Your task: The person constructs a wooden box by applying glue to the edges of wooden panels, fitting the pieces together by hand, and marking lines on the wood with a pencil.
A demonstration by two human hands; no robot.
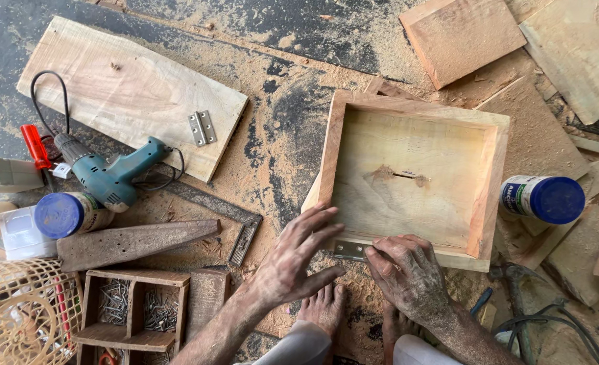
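The small silver metal hinge (349, 251) lay flat with its long axis running left to right, along the near wall of the shallow, open-topped pale wooden box (413, 177), whose open side faced up. All of it rested on a dark floor (293, 108) thick with sawdust and strewn with offcut boards. The right hand (408, 274) was curled loosely, fingertips pressed on the box's near rim and on the hinge's right end; the hinge showed just to its left, partly covered. The left hand (293, 260) was spread wide and gripped nothing, its fingertips touching the box's near corner, the hinge just beyond them between the two hands. Farther left of that hand lay a teal electric drill (110, 176) and a wooden tray of nails (130, 314).
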